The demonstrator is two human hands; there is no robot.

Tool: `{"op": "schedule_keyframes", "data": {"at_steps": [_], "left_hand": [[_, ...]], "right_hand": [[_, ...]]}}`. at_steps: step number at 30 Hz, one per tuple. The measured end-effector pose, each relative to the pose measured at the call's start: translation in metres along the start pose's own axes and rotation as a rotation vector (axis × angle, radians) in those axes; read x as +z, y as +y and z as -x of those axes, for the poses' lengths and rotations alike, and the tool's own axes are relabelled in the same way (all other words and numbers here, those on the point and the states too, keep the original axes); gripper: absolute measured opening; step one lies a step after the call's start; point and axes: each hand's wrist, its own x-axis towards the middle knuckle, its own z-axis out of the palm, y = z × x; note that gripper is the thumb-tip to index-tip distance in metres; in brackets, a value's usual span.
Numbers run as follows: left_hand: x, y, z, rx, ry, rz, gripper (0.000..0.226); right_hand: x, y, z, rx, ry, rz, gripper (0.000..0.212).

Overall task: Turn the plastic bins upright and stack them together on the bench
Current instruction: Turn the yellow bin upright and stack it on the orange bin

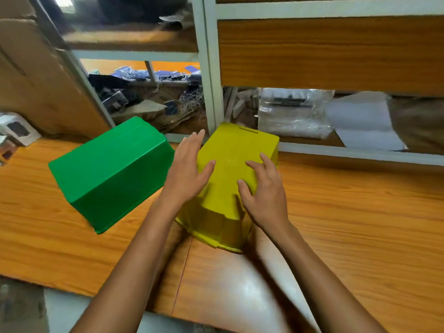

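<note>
A yellow plastic bin (230, 152) lies upside down on the wooden bench (360, 224), its flat base facing up and its rim on the bench. A green plastic bin (108, 174) lies upside down to its left, a small gap apart. My left hand (186, 169) is at the yellow bin's left side with straight fingers and the thumb over the base. My right hand (263, 191) is over the base near its right edge, fingers spread and slightly bent. Neither hand grips the bin.
A grey metal shelf frame (209, 68) with wood-grain panels stands right behind the bins. Its lower shelf holds scraps, dark cloth pieces and a clear plastic bag (293, 114). A white box (16, 131) sits at the far left. The bench's front edge runs near me.
</note>
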Motion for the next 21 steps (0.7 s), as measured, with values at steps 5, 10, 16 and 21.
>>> {"op": "schedule_keyframes", "data": {"at_steps": [5,10,16,21], "left_hand": [[0.010,-0.022,-0.057,0.039,-0.206,-0.038,0.073],[0.022,-0.046,-0.079,-0.102,-0.464,0.053,0.067],[0.027,-0.044,-0.078,-0.228,-0.500,0.299,0.064],[0.037,-0.035,-0.059,-0.299,-0.460,0.538,0.066]], "right_hand": [[0.013,-0.002,-0.024,0.164,-0.009,0.196,0.065],[0.041,0.022,-0.029,0.545,0.042,-0.214,0.102],[0.043,0.027,-0.025,0.663,0.005,-0.676,0.078],[0.006,0.008,-0.028,0.682,-0.025,-0.585,0.078]]}}
